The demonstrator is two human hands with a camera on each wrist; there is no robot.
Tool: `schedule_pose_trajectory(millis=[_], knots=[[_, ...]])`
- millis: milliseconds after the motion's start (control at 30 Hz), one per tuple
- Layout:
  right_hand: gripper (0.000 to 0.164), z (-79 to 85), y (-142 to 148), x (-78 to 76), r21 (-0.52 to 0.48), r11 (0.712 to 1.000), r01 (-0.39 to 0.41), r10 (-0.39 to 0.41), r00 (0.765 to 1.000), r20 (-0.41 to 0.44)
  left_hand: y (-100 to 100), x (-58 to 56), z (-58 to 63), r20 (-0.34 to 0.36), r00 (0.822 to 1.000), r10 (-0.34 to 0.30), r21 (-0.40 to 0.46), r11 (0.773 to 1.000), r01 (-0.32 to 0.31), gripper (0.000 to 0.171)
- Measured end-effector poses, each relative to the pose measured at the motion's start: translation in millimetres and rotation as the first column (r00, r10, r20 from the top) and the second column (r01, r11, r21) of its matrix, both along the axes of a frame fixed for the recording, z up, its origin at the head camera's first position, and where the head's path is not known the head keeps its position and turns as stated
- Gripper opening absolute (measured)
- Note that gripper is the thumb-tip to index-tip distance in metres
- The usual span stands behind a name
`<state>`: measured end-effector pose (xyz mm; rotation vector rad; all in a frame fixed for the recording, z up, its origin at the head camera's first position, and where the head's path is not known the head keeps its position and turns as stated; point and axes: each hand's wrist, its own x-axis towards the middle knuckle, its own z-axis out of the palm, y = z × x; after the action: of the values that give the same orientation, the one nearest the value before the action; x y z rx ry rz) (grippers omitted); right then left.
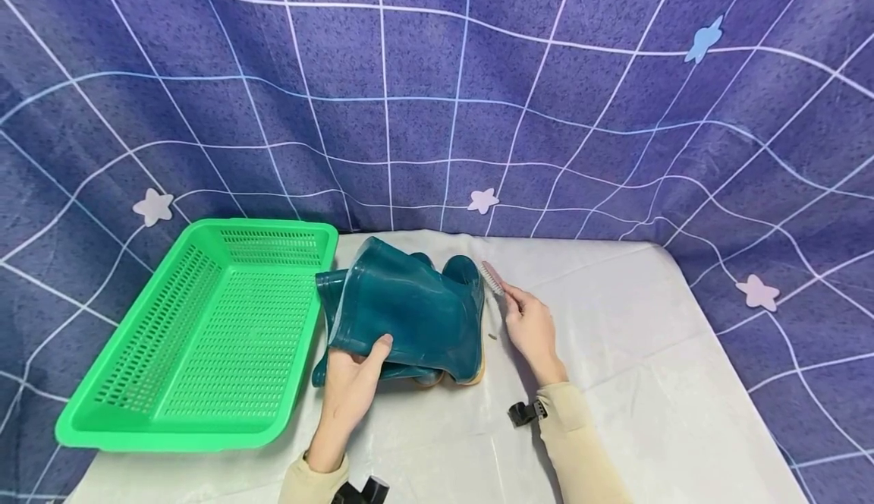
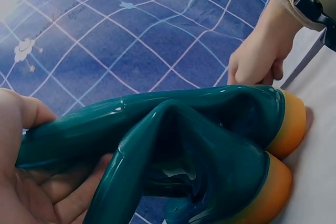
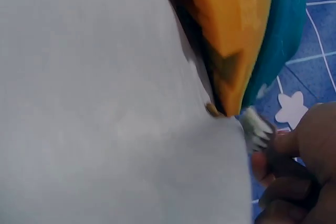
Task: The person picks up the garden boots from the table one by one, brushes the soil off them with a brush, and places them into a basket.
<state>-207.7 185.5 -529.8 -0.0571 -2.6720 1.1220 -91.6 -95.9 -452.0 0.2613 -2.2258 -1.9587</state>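
A teal rubber boot (image 1: 410, 314) lies on its side, its orange sole (image 3: 236, 30) turned toward the right. My left hand (image 1: 351, 382) grips the boot's shaft near the opening, thumb on the outside and other fingers underneath. Beneath it a second teal boot (image 1: 331, 285) is partly hidden; the left wrist view shows both with orange soles. In my right hand (image 1: 534, 333) is a scrub brush (image 1: 492, 278) with a pinkish back and white bristles. Its bristles face the boot's toe, close beside the sole edge.
To the left stands a green perforated plastic basket (image 1: 300, 382), close against the boots. A small brown bit (image 1: 492, 336) lies on the white-covered table (image 1: 635, 352) near the sole. Behind the table hangs a blue gridded curtain (image 1: 423, 132).
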Motion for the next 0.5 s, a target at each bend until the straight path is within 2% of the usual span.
schedule_pose_trajectory(millis=[100, 200, 300, 400, 500], knots=[[0.033, 3.1, 4.0, 0.9, -0.023, 0.999, 0.034, -0.033, 0.999, 0.039, 0.5, 0.1, 0.0, 0.001, 1.0, 0.025, -0.023, 0.999, -0.025, 0.051], [0.033, 6.9, 5.1, -0.8, -0.127, 0.992, 0.021, -0.021, 1.0, 0.001, 1.1, 0.0, -0.6, -0.005, 0.997, 0.072, -0.034, 0.997, -0.073, 0.042], [0.032, 13.3, 3.9, -2.2, -0.262, 0.965, -0.003, -0.013, 0.998, -0.059, 1.8, 0.3, 0.5, -0.009, 0.988, 0.154, -0.007, 0.988, -0.154, 0.035], [0.032, 17.8, 3.6, -2.4, -0.325, 0.946, -0.015, -0.019, 0.995, -0.102, 1.2, -0.4, 0.7, -0.003, 0.971, 0.238, 0.052, 0.97, -0.237, 0.042], [0.031, 19.3, 3.4, -2.1, -0.316, 0.949, -0.01, -0.025, 0.994, -0.107, 1.7, -1.4, 0.4, 0.0, 0.956, 0.294, 0.113, 0.95, -0.292, 0.053]])
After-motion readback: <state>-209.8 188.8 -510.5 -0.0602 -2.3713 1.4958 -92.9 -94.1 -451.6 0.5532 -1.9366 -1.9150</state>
